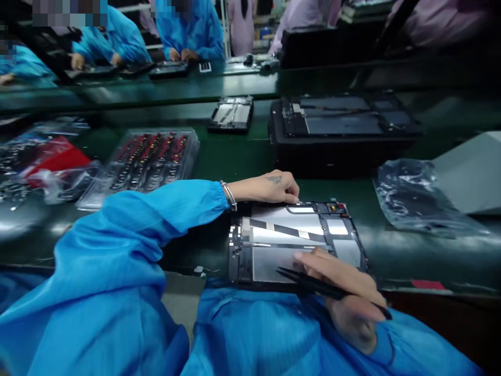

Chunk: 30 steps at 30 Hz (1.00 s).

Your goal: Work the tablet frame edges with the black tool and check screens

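Observation:
An opened tablet body [274, 243] with silver inner plates lies at the near edge of the green belt. My left hand [270, 187] rests at its far edge, fingertips pressing near the upper middle of the frame. My right hand [344, 292] lies over the near right part of the tablet and holds black tweezers [313, 282], their tips pointing left over the silver plate. Both arms wear blue sleeves; a bracelet sits on the left wrist.
A clear tray of small red-and-black parts [148, 156] lies to the left, beside crumpled plastic bags [47, 167]. Farther back sit another opened tablet [231, 114] and a larger one on a black fixture [340, 125]. A plastic bag [415, 198] lies right. People in blue coats work across the belt.

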### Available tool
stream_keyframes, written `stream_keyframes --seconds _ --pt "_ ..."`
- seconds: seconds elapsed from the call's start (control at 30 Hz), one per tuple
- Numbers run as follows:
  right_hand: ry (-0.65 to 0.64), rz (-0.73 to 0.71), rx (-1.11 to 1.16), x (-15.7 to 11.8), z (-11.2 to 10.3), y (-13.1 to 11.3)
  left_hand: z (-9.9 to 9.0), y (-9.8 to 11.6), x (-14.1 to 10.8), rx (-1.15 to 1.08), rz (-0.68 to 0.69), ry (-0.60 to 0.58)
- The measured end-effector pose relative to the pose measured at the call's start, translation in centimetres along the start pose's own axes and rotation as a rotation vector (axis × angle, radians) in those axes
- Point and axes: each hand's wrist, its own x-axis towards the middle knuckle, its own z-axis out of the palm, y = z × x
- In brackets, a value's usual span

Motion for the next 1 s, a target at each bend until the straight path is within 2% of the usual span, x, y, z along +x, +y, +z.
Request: stream_keyframes --seconds 0.13,0.23,0.33,0.4,0.53,0.6,0.67,0.73,0.8,0.87,0.93,1.0 --pt "-0.004 -0.114 -0.036 2.9 -0.9 -1.0 -1.1 0.6 -0.6 -0.108 0.046 0.057" --pt "-0.003 -0.167 -0.069 3.2 -0.5 -1.4 -1.3 0.7 -1.0 -0.249 0.095 0.048" --pt "-0.01 -0.219 -0.126 1.5 -0.4 -0.6 -1.1 0.4 -1.2 -0.41 0.077 0.024" --pt "-0.025 -0.269 -0.188 -0.1 -1.0 0.4 -1.0 0.3 -1.4 -0.463 0.064 0.049" --pt "-0.138 -0.41 -0.413 -2.3 -3.5 2.1 -2.0 0.9 -2.1 -0.519 0.098 0.131" --pt "-0.112 -0.432 -0.502 -2.6 -4.8 2.4 -2.7 1.3 -2.5 -0.547 0.085 0.162" --pt "0.073 -0.412 -0.496 -2.3 -5.6 2.5 -3.1 1.6 -3.0 -0.549 0.04 0.203" --pt "0.369 -0.337 -0.46 -1.7 -6.0 2.6 -3.1 1.9 -3.5 -0.578 -0.006 0.253" --pt "0.627 -0.259 -0.48 -0.7 -6.3 2.5 -2.5 2.5 -4.2 -0.715 -0.023 0.286" --pt "0.867 -0.176 -0.419 0.5 -6.6 2.2 -1.7 3.3 -5.3 -0.894 0.028 0.326" --pt "1.042 -0.099 -0.142 1.6 -6.8 1.5 -0.9 4.4 -6.4 -0.965 0.127 0.384" --pt "1.079 0.017 0.213 2.3 -6.8 0.6 -0.4 5.5 -7.3 -0.901 0.214 0.457"
